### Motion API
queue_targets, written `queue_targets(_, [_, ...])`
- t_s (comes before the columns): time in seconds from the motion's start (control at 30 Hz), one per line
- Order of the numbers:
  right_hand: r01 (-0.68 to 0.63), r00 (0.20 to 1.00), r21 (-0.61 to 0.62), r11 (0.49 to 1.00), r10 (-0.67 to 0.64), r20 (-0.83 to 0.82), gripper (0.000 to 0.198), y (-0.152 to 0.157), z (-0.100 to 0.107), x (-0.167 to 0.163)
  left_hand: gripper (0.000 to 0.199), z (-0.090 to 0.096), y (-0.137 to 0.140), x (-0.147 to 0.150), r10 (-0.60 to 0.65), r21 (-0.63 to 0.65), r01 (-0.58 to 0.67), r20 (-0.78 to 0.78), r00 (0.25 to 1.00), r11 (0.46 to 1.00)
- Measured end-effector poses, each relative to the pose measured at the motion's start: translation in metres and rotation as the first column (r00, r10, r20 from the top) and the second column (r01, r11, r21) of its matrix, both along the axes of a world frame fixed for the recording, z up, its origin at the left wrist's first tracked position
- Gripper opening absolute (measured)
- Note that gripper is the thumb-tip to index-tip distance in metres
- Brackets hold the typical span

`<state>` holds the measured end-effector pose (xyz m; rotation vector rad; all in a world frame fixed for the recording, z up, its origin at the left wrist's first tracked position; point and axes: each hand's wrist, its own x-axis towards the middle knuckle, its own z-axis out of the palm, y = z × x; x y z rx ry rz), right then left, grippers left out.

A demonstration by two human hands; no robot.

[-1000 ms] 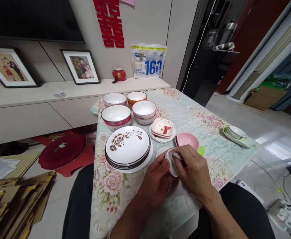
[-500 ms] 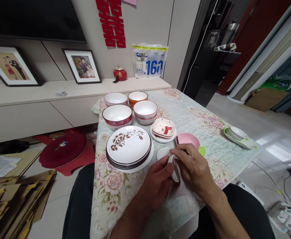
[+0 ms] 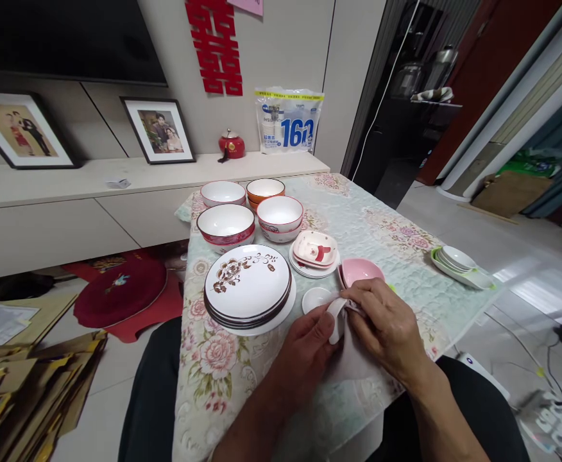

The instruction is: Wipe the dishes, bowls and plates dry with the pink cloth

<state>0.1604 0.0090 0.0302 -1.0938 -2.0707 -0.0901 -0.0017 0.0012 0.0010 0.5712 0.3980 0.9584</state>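
Observation:
My left hand (image 3: 305, 350) is closed around a small white dish (image 3: 336, 325), tilted on edge, with the thumb on its face. A pale thin cloth (image 3: 358, 359) hangs from my right hand (image 3: 387, 324), whose fingers pinch it against the dish's upper rim. Part of the dish is hidden by the fingers and cloth. Just beyond my fingers lies a small white saucer (image 3: 315, 298). Behind my right hand sits a pink bowl (image 3: 362, 270). To the left is a stack of white plates (image 3: 249, 282) with dark rims and a brown flower pattern.
Stacked bowls (image 3: 226, 221) stand at the back left of the flowered tablecloth (image 3: 218, 353). Square bear-patterned dishes (image 3: 315, 248) rest on round plates in the middle. A green-edged dish with small bowls (image 3: 459, 258) is near the right edge. A red stool (image 3: 122, 295) stands at left.
My right hand has shifted slightly right, drawing the cloth over the dish's upper rim. The dish has turned in my left hand, and more of the cloth shows below.

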Motion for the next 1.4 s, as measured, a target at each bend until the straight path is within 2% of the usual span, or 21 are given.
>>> queue_targets(0.1, [-0.003,0.999,0.041,0.999,0.001,0.048,0.032,-0.004,0.003,-0.003,0.024,0.004,0.000,-0.001,-0.010,-0.051,0.010,-0.014,1.000,0.999])
queue_targets(0.2, [-0.015,1.000,0.031,0.999,0.016,-0.016,0.033,-0.003,0.005,-0.004,0.027,0.010,0.000,-0.002,0.015,-0.014,-0.015,0.000,1.000,1.000])
queue_targets(0.33, [-0.059,0.981,-0.146,0.987,0.031,-0.190,0.027,0.003,0.005,0.002,0.042,0.007,0.001,-0.003,0.065,0.035,-0.064,-0.010,0.998,0.997])
queue_targets(0.4, [-0.087,0.967,-0.267,0.960,0.016,-0.255,0.020,0.006,0.004,0.005,0.053,0.002,0.001,-0.003,0.112,0.002,-0.112,-0.036,0.993,0.994])
queue_targets(0.47, [-0.078,0.960,-0.317,0.945,-0.014,-0.280,0.016,0.008,0.001,0.007,0.061,-0.002,0.001,-0.003,0.155,-0.043,-0.158,-0.052,0.987,0.987])
queue_targets(0.53, [-0.027,0.967,-0.268,0.963,-0.043,-0.252,0.017,0.008,-0.002,0.006,0.061,-0.004,0.001,-0.003,0.161,-0.073,-0.164,-0.052,0.986,0.984])
queue_targets(0.6, [0.018,0.980,-0.156,0.988,-0.048,-0.195,0.022,0.007,-0.004,0.005,0.055,-0.004,0.001,-0.002,0.133,-0.072,-0.135,-0.040,0.990,0.988])
queue_targets(0.67, [0.022,0.992,-0.057,0.998,-0.029,-0.120,0.026,0.005,-0.004,0.002,0.043,-0.002,0.000,-0.002,0.090,-0.032,-0.092,-0.038,0.995,0.995])
queue_targets(0.77, [0.005,1.000,0.014,1.000,-0.005,-0.011,0.029,0.001,-0.001,-0.001,0.035,0.003,0.000,-0.002,0.057,0.014,-0.056,-0.081,0.995,0.998])
queue_targets(0.83, [0.002,1.000,0.022,1.000,-0.002,0.016,0.030,-0.001,0.000,-0.003,0.033,0.006,-0.001,-0.002,0.066,0.014,-0.064,-0.115,0.991,0.998])
queue_targets(0.93, [-0.018,0.999,-0.005,1.000,0.018,-0.046,0.033,0.001,0.000,-0.004,0.034,0.008,0.000,-0.002,0.094,0.015,-0.093,-0.089,0.992,0.996])
queue_targets(1.07, [-0.043,0.985,-0.121,0.992,0.022,-0.171,0.032,0.008,-0.006,-0.004,0.036,0.003,0.001,-0.002,0.125,0.005,-0.125,0.011,0.992,0.992])
queue_targets(1.17, [-0.040,0.980,-0.182,0.982,0.003,-0.197,0.028,0.011,-0.010,-0.002,0.045,-0.002,0.002,-0.002,0.166,-0.042,-0.165,0.008,0.986,0.985])
queue_targets(1.27, [-0.022,0.987,-0.137,0.990,0.000,-0.160,0.028,0.010,-0.011,0.000,0.051,-0.003,0.002,-0.003,0.150,-0.091,-0.151,-0.012,0.989,0.984])
queue_targets(1.4, [-0.041,0.999,-0.004,0.999,0.041,-0.015,0.030,0.004,-0.007,0.000,0.031,0.002,0.001,-0.003,0.110,-0.010,-0.111,-0.099,0.989,0.994])
